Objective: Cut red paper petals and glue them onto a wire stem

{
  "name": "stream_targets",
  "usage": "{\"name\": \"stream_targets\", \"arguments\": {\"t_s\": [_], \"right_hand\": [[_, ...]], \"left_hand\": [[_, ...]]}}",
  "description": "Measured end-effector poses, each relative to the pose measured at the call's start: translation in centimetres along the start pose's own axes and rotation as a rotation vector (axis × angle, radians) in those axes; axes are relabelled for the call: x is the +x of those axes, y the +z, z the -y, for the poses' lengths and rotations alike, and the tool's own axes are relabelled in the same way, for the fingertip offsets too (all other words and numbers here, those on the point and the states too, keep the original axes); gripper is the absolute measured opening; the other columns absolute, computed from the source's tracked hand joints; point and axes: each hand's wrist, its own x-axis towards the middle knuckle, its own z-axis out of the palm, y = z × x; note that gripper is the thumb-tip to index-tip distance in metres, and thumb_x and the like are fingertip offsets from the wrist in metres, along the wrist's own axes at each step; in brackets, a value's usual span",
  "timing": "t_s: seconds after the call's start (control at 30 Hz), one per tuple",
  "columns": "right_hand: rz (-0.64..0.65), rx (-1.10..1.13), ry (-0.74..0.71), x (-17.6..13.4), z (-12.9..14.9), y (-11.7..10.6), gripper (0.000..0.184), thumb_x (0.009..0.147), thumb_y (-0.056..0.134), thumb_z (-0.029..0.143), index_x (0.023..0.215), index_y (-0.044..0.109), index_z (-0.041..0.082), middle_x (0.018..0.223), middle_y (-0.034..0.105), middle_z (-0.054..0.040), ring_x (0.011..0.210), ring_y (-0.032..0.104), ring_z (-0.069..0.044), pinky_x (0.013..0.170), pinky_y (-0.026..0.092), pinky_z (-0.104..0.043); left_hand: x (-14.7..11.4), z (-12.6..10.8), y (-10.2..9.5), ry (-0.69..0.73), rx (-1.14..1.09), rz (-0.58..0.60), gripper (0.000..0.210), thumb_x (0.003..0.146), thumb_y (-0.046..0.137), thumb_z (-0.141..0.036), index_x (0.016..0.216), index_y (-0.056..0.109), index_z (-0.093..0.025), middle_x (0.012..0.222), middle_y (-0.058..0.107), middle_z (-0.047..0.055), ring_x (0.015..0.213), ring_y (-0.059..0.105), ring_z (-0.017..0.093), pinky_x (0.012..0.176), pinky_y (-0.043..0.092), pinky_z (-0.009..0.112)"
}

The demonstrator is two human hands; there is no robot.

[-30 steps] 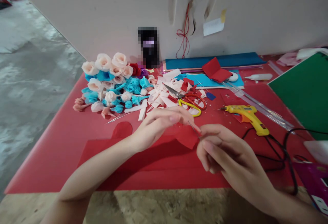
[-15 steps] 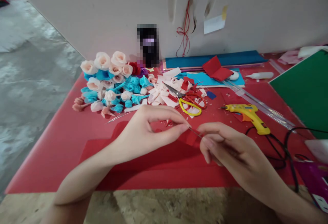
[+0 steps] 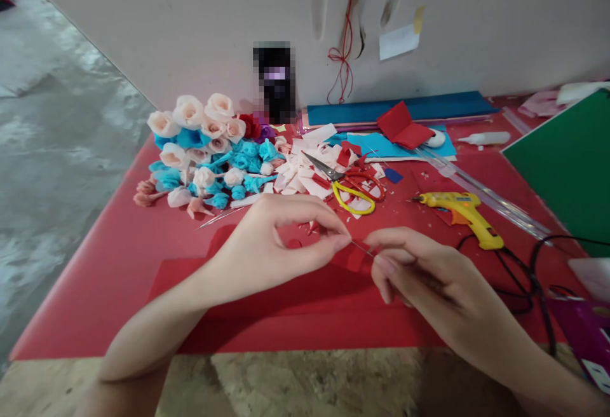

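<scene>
Grey, needle-thin rod (image 3: pixel 362 248) between fingers (image 3: pixel 389 267)

Wall (image 3: pixel 190 23): pale grey, two streaked marks at upper centre; spans top of frame. Floor (image 3: pixel 57 156): grey, whitish patches; left side. Table (image 3: pixel 81 296): red-topped; centre. Mottled tan surface (image 3: pixel 295 379): bottom edge. Light: soft, dim.

Scissors (image 3: pixel 336 175), one pair. Nearer than scissors: hands (image 3: pixel 281 242), two; wire (image 3: pixel 362 248), one. Right of scissors: glue gun (image 3: pixel 469 213), one; bottle (image 3: pixel 486 139), one.
</scene>
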Motion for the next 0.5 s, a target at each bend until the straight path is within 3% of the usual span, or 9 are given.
{"name": "stream_targets", "arguments": {"t_s": [0.17,0.3,0.5], "right_hand": [[-0.024,0.006,-0.015,0.04,0.06,-0.07,0.015,0.093,0.038,0.02,0.097,0.051,0.023,0.063,0.05,0.0055,0.053,0.045,-0.004,0.052,0.037,-0.014],[-0.042,0.001,-0.017,0.15,0.13,-0.1,0.016,0.092,0.039,0.017,0.102,0.05,0.023,0.063,0.05,0.006,0.052,0.046,-0.003,0.051,0.038,-0.013],[-0.055,-0.011,-0.019,0.12,0.23,-0.06,0.014,0.091,0.038,0.015,0.091,0.051,0.021,0.063,0.05,0.0052,0.052,0.046,-0.003,0.05,0.038,-0.013]], "left_hand": [[-0.21,0.31,0.07,-0.046,-0.072,-0.007,0.011,0.074,0.066,-0.018,0.085,0.066,-0.02,0.079,0.07,-0.001,0.072,0.063,0.009,0.069,0.052,0.016],[-0.31,0.31,0.16,-0.064,-0.094,-0.018,0.011,0.073,0.067,-0.017,0.083,0.066,-0.021,0.079,0.07,-0.003,0.072,0.063,0.008,0.07,0.051,0.013],[-0.36,0.37,0.05,-0.075,-0.08,-0.013,0.011,0.073,0.067,-0.018,0.084,0.068,-0.021,0.08,0.07,-0.002,0.074,0.063,0.009,0.07,0.051,0.016]]}}
